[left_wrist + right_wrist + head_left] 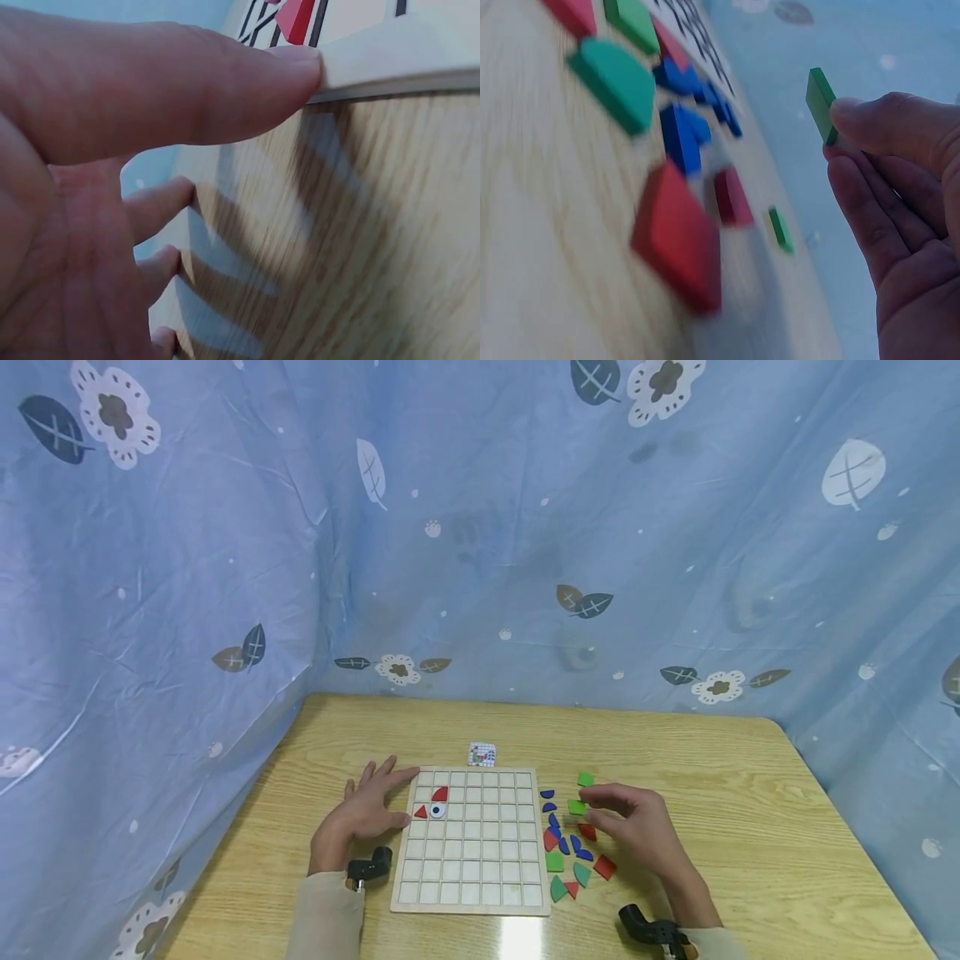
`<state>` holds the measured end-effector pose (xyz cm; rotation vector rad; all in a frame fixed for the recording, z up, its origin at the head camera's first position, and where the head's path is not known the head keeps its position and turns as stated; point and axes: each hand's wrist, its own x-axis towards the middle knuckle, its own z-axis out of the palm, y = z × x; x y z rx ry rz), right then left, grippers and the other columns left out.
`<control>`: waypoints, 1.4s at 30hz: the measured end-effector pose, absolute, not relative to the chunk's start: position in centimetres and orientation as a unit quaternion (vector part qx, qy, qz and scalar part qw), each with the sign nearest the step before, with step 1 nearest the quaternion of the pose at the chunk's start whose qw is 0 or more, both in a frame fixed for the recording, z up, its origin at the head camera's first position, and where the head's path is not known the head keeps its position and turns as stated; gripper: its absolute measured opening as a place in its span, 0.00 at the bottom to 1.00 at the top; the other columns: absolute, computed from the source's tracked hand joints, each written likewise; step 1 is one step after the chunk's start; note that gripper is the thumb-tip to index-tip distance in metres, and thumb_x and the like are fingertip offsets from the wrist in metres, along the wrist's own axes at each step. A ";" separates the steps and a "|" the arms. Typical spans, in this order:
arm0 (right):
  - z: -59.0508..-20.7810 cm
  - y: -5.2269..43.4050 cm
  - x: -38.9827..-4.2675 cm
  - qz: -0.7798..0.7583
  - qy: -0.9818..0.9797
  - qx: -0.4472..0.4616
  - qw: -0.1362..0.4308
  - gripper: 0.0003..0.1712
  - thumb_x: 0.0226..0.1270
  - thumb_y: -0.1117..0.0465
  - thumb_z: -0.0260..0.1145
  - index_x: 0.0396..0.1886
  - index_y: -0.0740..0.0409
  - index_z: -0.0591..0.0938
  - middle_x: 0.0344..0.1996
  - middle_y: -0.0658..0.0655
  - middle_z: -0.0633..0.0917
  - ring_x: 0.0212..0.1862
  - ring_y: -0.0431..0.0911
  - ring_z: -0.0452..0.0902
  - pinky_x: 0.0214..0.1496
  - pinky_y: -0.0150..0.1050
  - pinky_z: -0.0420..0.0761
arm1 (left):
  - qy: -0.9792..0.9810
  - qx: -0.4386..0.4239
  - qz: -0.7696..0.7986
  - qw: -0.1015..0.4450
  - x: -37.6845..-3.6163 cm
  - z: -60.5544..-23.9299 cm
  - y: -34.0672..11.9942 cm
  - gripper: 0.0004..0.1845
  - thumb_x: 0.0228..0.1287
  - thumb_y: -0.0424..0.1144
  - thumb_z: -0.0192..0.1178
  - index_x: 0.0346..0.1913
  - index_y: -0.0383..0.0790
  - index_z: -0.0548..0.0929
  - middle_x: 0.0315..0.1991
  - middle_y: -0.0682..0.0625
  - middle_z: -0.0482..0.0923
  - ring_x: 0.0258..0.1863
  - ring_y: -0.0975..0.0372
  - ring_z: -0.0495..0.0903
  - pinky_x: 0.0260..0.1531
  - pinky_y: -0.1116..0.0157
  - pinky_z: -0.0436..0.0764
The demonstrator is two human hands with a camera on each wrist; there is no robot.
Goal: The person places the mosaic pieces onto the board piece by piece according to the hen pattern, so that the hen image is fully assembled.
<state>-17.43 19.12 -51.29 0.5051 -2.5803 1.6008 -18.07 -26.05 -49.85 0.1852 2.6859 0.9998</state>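
My right hand [633,822] pinches a green square tile [821,106] between thumb and fingers, raised above the table to the right of the board. My left hand [367,810] has its fingers spread, with the thumb and index finger touching the left edge of the wooden grid board [471,911]. On the board's upper left squares lie a red quarter-circle tile [441,794], a red triangle [421,812] and a white round eye tile [437,810]. In the left wrist view the thumb [225,86] presses against the board's side.
Loose blue half-circles [548,794], a red square [605,867], green quarter-circles [582,874] and another green square [586,779] lie right of the board. A small patterned card [482,754] lies behind it. A blue patterned curtain [480,527] hangs round the table.
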 end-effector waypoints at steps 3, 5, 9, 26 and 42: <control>-51.0 17.9 -17.6 0.517 -0.839 0.169 0.023 0.15 0.70 0.66 0.79 0.54 0.60 0.92 0.49 0.52 0.95 0.54 0.46 0.92 0.62 0.30 0.86 | 0.926 0.065 0.346 0.136 -18.0 -49.8 -26.0 0.42 0.67 0.31 0.73 0.83 0.46 0.72 0.90 0.32 0.46 0.88 0.30 0.33 0.78 0.21 0.32; -50.9 17.1 -17.7 0.514 -0.840 0.172 0.021 0.15 0.69 0.66 0.79 0.55 0.58 0.93 0.49 0.51 0.95 0.53 0.46 0.92 0.62 0.33 0.87 | 0.926 0.065 0.345 0.137 -18.0 -49.8 -26.0 0.42 0.67 0.31 0.73 0.83 0.46 0.72 0.90 0.32 0.45 0.88 0.30 0.33 0.78 0.21 0.31; -50.7 15.4 -17.9 0.511 -0.840 0.182 0.019 0.16 0.68 0.67 0.79 0.55 0.57 0.93 0.49 0.50 0.95 0.53 0.45 0.92 0.63 0.40 0.89 | 0.927 0.065 0.342 0.137 -18.0 -49.8 -26.0 0.43 0.65 0.31 0.74 0.83 0.47 0.73 0.89 0.32 0.46 0.88 0.30 0.33 0.78 0.21 0.31; -51.3 5.5 -18.1 0.540 -0.796 0.274 0.007 0.14 0.68 0.69 0.78 0.53 0.61 0.93 0.49 0.58 0.95 0.54 0.48 0.93 0.63 0.44 0.90 | 0.928 0.067 0.339 0.137 -18.1 -49.9 -26.1 0.42 0.66 0.32 0.74 0.83 0.49 0.72 0.90 0.32 0.45 0.88 0.30 0.33 0.78 0.21 0.31; -53.1 0.0 -17.9 0.504 -0.810 0.299 -0.023 0.14 0.66 0.70 0.79 0.50 0.59 0.94 0.48 0.54 0.95 0.50 0.45 0.94 0.56 0.36 0.91 | 0.933 0.068 0.327 0.136 -18.3 -50.0 -26.4 0.41 0.68 0.34 0.73 0.83 0.50 0.73 0.90 0.32 0.46 0.88 0.30 0.34 0.78 0.21 0.33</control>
